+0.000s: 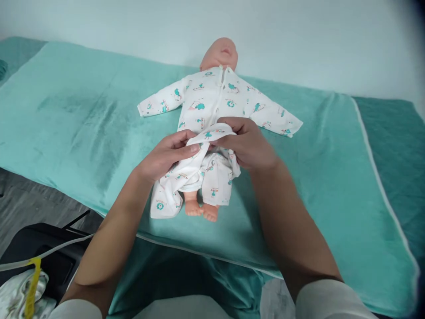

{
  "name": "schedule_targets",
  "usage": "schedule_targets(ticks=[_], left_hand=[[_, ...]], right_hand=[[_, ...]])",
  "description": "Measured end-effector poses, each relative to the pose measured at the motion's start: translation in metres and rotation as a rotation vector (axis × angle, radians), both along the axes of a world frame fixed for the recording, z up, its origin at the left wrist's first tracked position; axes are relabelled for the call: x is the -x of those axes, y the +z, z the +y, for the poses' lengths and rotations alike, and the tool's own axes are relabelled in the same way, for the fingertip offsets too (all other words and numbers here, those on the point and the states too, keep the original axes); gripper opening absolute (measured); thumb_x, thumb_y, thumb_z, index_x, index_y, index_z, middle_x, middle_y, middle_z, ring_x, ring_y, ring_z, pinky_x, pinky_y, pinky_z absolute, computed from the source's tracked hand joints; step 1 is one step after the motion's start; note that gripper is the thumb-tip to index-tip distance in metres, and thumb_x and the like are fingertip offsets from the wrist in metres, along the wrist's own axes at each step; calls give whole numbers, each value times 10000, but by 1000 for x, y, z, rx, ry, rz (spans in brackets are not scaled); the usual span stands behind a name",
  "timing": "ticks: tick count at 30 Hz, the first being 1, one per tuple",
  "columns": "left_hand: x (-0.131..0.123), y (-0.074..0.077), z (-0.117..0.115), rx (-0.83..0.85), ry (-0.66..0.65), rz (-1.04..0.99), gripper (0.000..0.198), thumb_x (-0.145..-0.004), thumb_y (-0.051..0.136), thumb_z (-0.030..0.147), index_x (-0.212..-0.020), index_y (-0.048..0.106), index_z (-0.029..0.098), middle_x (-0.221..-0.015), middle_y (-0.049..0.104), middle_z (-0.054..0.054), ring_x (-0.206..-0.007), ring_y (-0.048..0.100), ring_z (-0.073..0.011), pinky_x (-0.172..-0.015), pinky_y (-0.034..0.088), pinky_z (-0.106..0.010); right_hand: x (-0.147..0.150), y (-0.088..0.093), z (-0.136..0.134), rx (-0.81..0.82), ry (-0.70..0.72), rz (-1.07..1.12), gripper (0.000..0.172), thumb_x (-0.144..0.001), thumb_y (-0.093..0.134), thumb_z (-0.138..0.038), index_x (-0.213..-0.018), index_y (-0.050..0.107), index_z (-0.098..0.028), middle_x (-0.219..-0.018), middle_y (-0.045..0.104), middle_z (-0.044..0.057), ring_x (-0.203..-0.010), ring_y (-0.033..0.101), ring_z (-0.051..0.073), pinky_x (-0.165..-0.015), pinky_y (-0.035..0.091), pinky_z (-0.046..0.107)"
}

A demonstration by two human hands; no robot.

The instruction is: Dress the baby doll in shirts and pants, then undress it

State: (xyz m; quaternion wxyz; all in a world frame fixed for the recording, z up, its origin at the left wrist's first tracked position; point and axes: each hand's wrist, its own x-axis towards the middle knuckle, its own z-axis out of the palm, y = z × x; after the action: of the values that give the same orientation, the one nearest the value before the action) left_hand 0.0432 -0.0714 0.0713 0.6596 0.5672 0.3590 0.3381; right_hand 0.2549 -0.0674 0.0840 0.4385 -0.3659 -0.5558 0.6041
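A baby doll (pixel 222 52) lies on its back on the green cloth, its head toward the wall. It wears a white printed garment (pixel 204 106) with both sleeves spread out sideways. My left hand (pixel 164 155) pinches a fold of the garment's lower part over the doll's legs, the thumb on top. On the other side of the same fold, my right hand (pixel 247 141) grips the fabric with fingers and thumb. Below the bunched cloth the doll's bare feet (pixel 202 211) stick out. One loose leg of fabric (pixel 166 203) lies to the left of them.
The green cloth (pixel 86 106) covers a long table against a pale wall (pixel 299 44). At the lower left are a black case or seat (pixel 44 243), a pale cable (pixel 63 244) with a yellow tag (pixel 32 288), and crumpled printed cloth (pixel 20 292).
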Motion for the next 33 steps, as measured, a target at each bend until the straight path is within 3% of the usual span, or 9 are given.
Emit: schedule_targets(ticks=[8, 13, 18, 22, 27, 30, 33], left_hand=[[-10, 7, -3, -55, 144, -8, 448, -814, 787, 604, -909, 591, 212, -885, 670, -20, -858, 688, -190, -741, 546, -309], [-18, 0, -7, -103, 253, 6, 431, -869, 719, 631, -945, 562, 236, -848, 638, 0, -820, 672, -173, -713, 534, -294], [-27, -2, 0, -132, 329, 7, 425, -916, 657, 649, -947, 560, 237, -781, 597, 11, -764, 660, -165, -675, 524, -288], [-23, 6, 0, -79, 271, 4, 470, -898, 666, 678, -964, 612, 215, -792, 637, -2, -748, 665, -163, -635, 517, -274], [-5, 15, -6, 8, -5, 117, 506, -736, 878, 573, -991, 706, 171, -839, 721, -33, -763, 706, -208, -630, 533, -298], [-5, 11, -5, 8, 65, 63, 472, -781, 843, 577, -981, 702, 174, -790, 709, -30, -739, 715, -212, -628, 539, -313], [-12, 5, -2, -1, 200, -50, 452, -855, 765, 609, -1008, 668, 194, -783, 700, -18, -761, 726, -204, -661, 565, -313]], right_hand=[[8, -3, -4, 147, -37, 125, 275, -728, 864, -409, -819, 690, -216, -714, 680, -11, -679, 694, 176, -605, 577, 295], [6, -12, -4, 102, 28, 121, 345, -743, 851, -471, -909, 699, -210, -716, 660, -13, -642, 667, 170, -557, 529, 279], [6, -17, -5, 82, 134, 152, 518, -715, 855, -542, -1081, 709, -205, -818, 695, 11, -750, 703, 210, -621, 554, 301], [5, -19, -3, 59, 109, 175, 538, -706, 851, -555, -1091, 695, -214, -832, 686, 15, -819, 713, 226, -672, 567, 310], [6, -17, -1, 80, 4, 170, 351, -786, 809, -492, -948, 646, -227, -757, 630, -12, -679, 632, 161, -591, 518, 267], [7, -12, -2, 71, 65, 147, 394, -799, 830, -529, -927, 619, -222, -714, 588, -35, -592, 557, 117, -533, 457, 236], [7, -5, -3, 31, 292, 67, 415, -790, 854, -531, -921, 639, -202, -628, 535, -66, -505, 451, 79, -481, 369, 221]])
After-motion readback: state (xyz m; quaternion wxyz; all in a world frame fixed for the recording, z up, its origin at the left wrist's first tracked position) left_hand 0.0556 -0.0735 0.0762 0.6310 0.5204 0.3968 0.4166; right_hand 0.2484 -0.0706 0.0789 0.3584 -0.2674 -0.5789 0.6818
